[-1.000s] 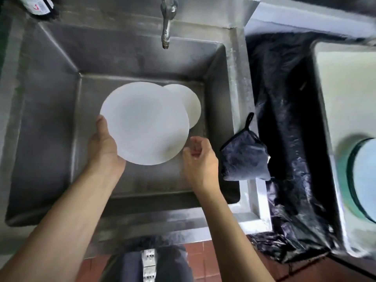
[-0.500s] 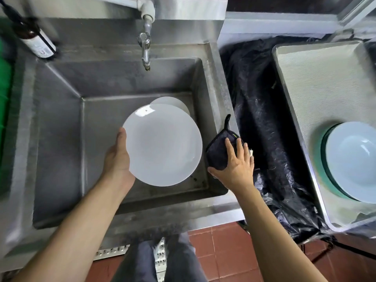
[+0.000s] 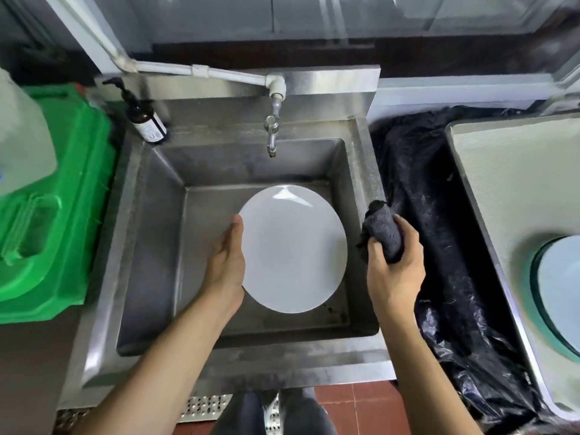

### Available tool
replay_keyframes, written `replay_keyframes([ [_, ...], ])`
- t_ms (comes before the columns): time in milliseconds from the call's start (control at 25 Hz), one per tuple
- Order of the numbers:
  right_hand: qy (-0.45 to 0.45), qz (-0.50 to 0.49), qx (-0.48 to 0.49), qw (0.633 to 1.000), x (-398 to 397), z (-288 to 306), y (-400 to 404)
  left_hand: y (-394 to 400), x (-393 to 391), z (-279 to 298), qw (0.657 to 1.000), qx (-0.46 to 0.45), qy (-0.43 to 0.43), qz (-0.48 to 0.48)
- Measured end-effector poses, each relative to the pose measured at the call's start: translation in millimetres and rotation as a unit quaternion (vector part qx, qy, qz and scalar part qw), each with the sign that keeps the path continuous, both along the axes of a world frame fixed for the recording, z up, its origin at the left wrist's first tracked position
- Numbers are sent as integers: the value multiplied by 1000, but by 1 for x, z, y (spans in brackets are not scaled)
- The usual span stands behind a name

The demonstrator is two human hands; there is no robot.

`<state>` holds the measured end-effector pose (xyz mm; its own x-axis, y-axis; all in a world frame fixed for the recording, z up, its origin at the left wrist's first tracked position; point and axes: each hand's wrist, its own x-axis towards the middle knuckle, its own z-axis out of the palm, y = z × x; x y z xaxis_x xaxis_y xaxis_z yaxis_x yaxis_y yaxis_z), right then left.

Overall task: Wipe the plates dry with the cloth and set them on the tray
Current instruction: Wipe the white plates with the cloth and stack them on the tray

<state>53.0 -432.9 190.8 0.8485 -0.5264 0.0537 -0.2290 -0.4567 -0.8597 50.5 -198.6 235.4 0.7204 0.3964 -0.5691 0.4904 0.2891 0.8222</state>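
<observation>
My left hand [image 3: 226, 262] grips the left rim of a white plate [image 3: 293, 249], held face up over the steel sink [image 3: 150, 246]. To the right of the plate, my right hand [image 3: 394, 265] is closed around a bunched dark grey cloth [image 3: 384, 233], lifted just above the sink's right rim and apart from the plate. The tray [image 3: 502, 183] lies at the far right with a pale plate [image 3: 561, 293] stacked on a green-rimmed one at its near end. Any other plate in the sink is hidden behind the held plate.
The tap [image 3: 272, 133] hangs over the back of the sink. A brown soap bottle [image 3: 144, 117] stands at the sink's back left corner. A green crate [image 3: 59, 215] sits to the left. Black plastic sheeting [image 3: 439, 246] fills the gap between sink and tray.
My right hand has picked the cloth up off the sink's right rim and now holds it bunched. The view has pulled back; the plate stays in my left hand.
</observation>
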Motion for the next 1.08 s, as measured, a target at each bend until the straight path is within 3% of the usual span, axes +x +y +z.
replay_keyframes([
  [120,-96,102,-28,990,7,37,41,-11,-2,14,999,23,-29,-18],
  [240,-62,149,-86,983,13,46,69,-16,-2,28,995,52,-80,-34],
  [360,-93,165,-9,982,7,49,91,-12,1,39,986,104,-124,-50],
  [440,-118,238,29,964,-1,55,108,-10,1,44,977,136,-154,-65],
  [560,-159,339,-6,927,-6,60,119,-3,-4,48,974,129,-178,-51],
  [720,-75,226,53,970,13,64,110,8,-12,55,967,165,-184,-57],
  [800,-78,228,87,967,8,71,123,6,-9,63,962,188,-191,-60],
  [960,-161,347,74,921,-9,76,143,12,-2,70,972,130,-192,-34],
  [1080,-107,250,108,956,4,75,135,19,-14,73,959,202,-194,-31],
])
